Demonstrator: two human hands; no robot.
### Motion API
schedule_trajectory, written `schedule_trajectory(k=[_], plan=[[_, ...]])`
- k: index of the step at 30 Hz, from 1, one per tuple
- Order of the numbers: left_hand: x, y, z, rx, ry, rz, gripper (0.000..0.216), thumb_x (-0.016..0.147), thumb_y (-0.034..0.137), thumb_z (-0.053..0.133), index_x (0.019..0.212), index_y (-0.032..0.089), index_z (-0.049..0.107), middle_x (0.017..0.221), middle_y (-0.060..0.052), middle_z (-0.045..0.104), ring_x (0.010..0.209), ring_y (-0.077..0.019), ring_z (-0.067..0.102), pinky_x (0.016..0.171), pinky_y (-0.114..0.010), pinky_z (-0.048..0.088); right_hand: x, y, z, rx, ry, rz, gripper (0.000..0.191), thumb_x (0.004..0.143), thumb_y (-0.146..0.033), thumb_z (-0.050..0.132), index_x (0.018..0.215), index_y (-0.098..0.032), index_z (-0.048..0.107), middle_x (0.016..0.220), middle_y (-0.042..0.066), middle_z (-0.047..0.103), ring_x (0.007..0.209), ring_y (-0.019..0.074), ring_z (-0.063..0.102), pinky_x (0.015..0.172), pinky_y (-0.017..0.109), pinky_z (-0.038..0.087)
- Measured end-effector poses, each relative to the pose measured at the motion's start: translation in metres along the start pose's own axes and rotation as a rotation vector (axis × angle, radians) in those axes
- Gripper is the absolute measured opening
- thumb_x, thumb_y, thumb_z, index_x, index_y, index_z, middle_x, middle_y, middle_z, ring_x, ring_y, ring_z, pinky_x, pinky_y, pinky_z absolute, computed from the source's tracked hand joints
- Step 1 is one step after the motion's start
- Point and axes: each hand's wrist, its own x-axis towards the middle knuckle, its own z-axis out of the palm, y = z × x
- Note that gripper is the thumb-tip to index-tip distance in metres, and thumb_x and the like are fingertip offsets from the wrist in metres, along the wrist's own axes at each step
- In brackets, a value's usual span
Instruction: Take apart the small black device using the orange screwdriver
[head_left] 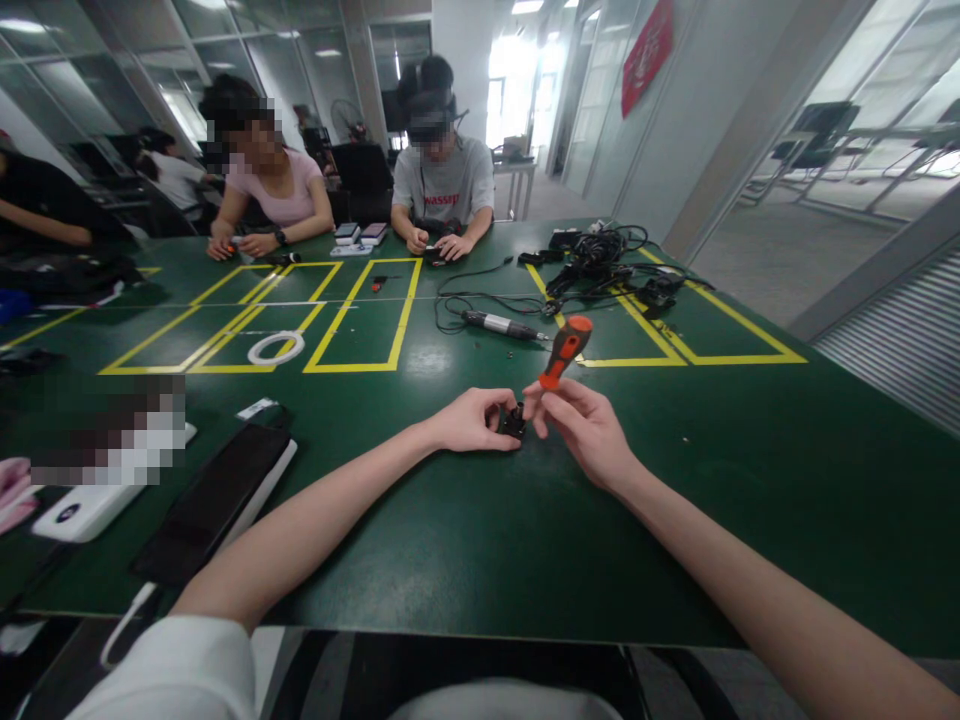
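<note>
My left hand (476,420) is closed on a small black part (514,422) at the table's middle, thumb and fingers pinching its sides. What kind of part it is cannot be made out. My right hand (581,425) holds a screwdriver (568,352) with an orange and dark grey handle. The handle tilts up and to the right above the fingers. The screwdriver's shaft and tip are hidden by my fingers, close beside the black part, so I cannot tell whether they touch.
Beyond my hands lies a corded electric screwdriver (504,326). A tangle of black cables (600,255) is at the back right. A white ring (276,347) and a black phone-like slab (217,500) lie left on the green table (420,540). Two people work across it.
</note>
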Motion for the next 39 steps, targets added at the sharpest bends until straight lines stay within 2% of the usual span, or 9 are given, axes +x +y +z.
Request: schedule_trajectory(k=[6,11,16,24,30,33,36,37,39], plan=[[0.0,0.002,0.0,0.004,0.007,-0.008,0.03,0.07,0.033,0.078,0.085,0.018,0.058,0.065,0.008,0.052,0.058,-0.0086,0.048,0.057,-0.022,0.037,-0.001,-0.003,0.0,-0.069,0.024,-0.003,0.037,0.078,-0.054,0.085,0.078,-0.021,0.067,0.07,0.001,0.072,0.053,0.0124,0.055,0.055,0.028,0.049],[0.0,0.001,0.0,-0.006,0.006,-0.013,0.035,0.068,0.034,0.081,0.087,0.018,0.056,0.064,0.009,0.05,0.057,-0.0079,0.046,0.056,-0.021,0.036,0.0,0.001,-0.001,-0.049,0.022,-0.005,0.039,0.083,-0.058,0.08,0.077,-0.02,0.071,0.072,0.002,0.072,0.053,0.0121,0.055,0.057,0.03,0.05],[0.0,0.001,0.0,-0.024,0.016,-0.016,0.04,0.066,0.038,0.086,0.08,0.018,0.054,0.062,0.01,0.049,0.055,-0.0077,0.045,0.055,-0.021,0.032,-0.001,0.002,-0.001,0.018,0.004,0.0,0.037,0.079,-0.053,0.085,0.092,-0.022,0.07,0.074,0.001,0.074,0.054,0.0129,0.059,0.056,0.028,0.05],[0.0,0.001,0.001,-0.007,0.041,-0.005,0.052,0.061,0.046,0.09,0.072,0.019,0.047,0.061,0.01,0.047,0.056,-0.0076,0.043,0.056,-0.022,0.03,0.0,-0.001,0.0,-0.033,0.006,0.007,0.038,0.083,-0.057,0.08,0.081,-0.02,0.07,0.076,0.002,0.072,0.052,0.0111,0.056,0.056,0.029,0.05],[-0.001,0.003,0.0,0.014,0.039,-0.021,0.051,0.061,0.045,0.092,0.075,0.018,0.052,0.061,0.01,0.049,0.057,-0.0079,0.045,0.056,-0.022,0.032,0.0,0.003,0.001,0.046,0.005,0.004,0.035,0.083,-0.052,0.082,0.089,-0.023,0.065,0.069,-0.002,0.07,0.051,0.0112,0.056,0.054,0.027,0.047],[-0.001,0.005,-0.003,-0.039,0.003,-0.052,0.052,0.058,0.043,0.094,0.086,0.017,0.059,0.066,0.009,0.055,0.058,-0.0077,0.048,0.057,-0.022,0.035,0.001,0.001,0.001,0.009,0.039,0.006,0.036,0.081,-0.053,0.083,0.08,-0.022,0.064,0.069,-0.001,0.07,0.05,0.0106,0.054,0.054,0.026,0.046],[0.001,0.006,-0.011,-0.212,-0.077,-0.112,0.06,0.055,0.037,0.096,0.101,0.017,0.062,0.085,0.003,0.069,0.062,-0.0076,0.056,0.06,-0.023,0.042,0.001,-0.001,0.0,-0.044,0.044,0.006,0.038,0.079,-0.057,0.083,0.08,-0.021,0.07,0.073,0.001,0.071,0.052,0.0112,0.054,0.056,0.028,0.047],[0.002,0.006,-0.014,-0.271,-0.119,-0.145,0.061,0.056,0.035,0.096,0.103,0.017,0.063,0.092,0.0,0.071,0.063,-0.0076,0.059,0.061,-0.023,0.044,0.001,-0.001,0.0,-0.046,0.035,0.006,0.039,0.08,-0.058,0.082,0.079,-0.02,0.071,0.073,0.001,0.071,0.052,0.0113,0.055,0.056,0.029,0.048],[0.002,0.005,-0.019,-0.333,-0.148,-0.187,0.059,0.056,0.033,0.096,0.102,0.015,0.064,0.09,-0.001,0.072,0.065,-0.0077,0.062,0.064,-0.024,0.047,0.002,-0.002,0.0,-0.024,0.017,0.007,0.041,0.083,-0.06,0.079,0.078,-0.02,0.07,0.073,0.002,0.071,0.052,0.0113,0.055,0.056,0.028,0.047]])
